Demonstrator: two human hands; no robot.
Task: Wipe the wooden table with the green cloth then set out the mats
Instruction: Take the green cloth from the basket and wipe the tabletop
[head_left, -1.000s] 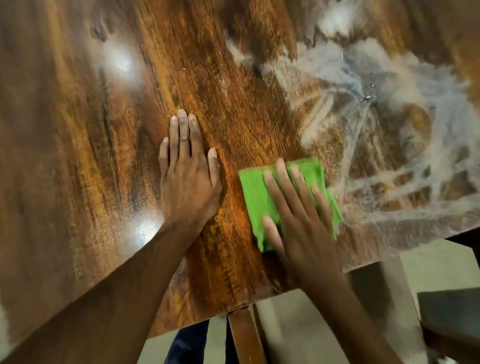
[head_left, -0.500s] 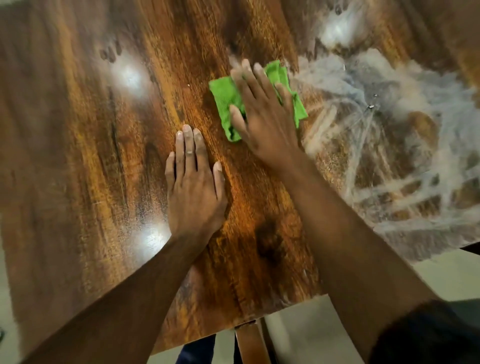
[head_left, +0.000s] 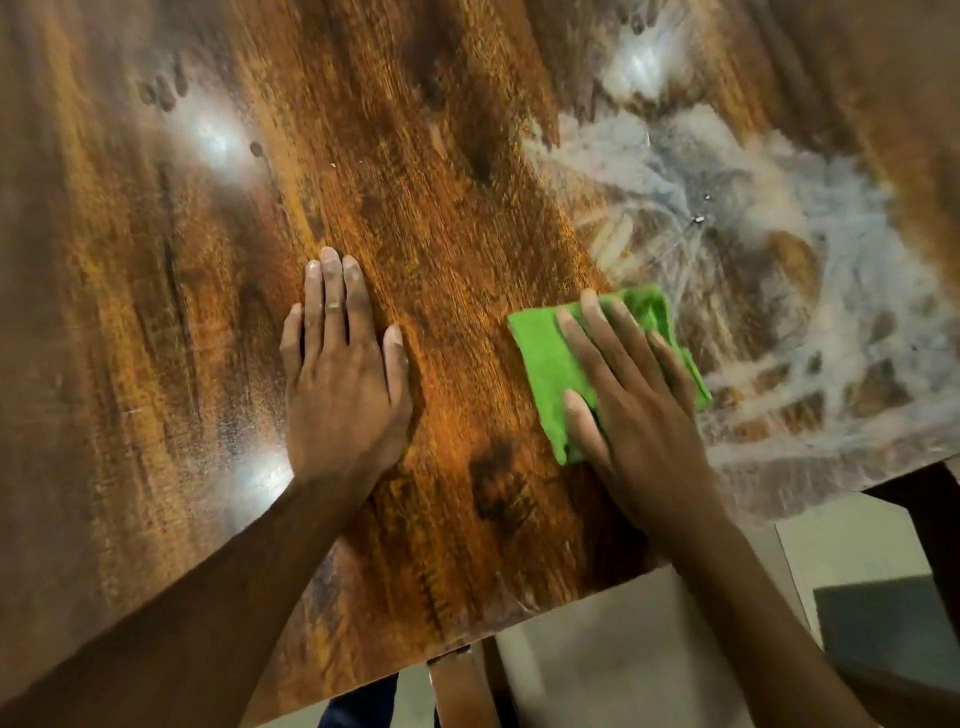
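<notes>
Wiping is the job I am on right now, and I am partway through it. My right hand (head_left: 631, 410) lies flat on the green cloth (head_left: 550, 374), with its fingers (head_left: 597, 332) straight and a little apart, pressing the cloth down on the wooden table (head_left: 441, 182). My left hand (head_left: 345, 384) lies flat on the bare wood, well off to the left of the cloth, with its fingers straight and mostly close together and the thumb out to the side. It holds nothing. I think it just keeps me steady. Half a second ago the cloth was far up the table, past my left fingertips. Now it has come back down toward the near edge, beside my left hand with a gap of bare wood between. So I pushed out and pulled back, one full stroke. The wood under and to the left of my right fingers looks brown and clean. Just past my right fingertips, and all out to the right, a big patch of white dust (head_left: 779, 270) covers the table, with streaks in it. That patch looks about the same as before, so I think much wiping is left. I see no mats, so that step has not begun.
</notes>
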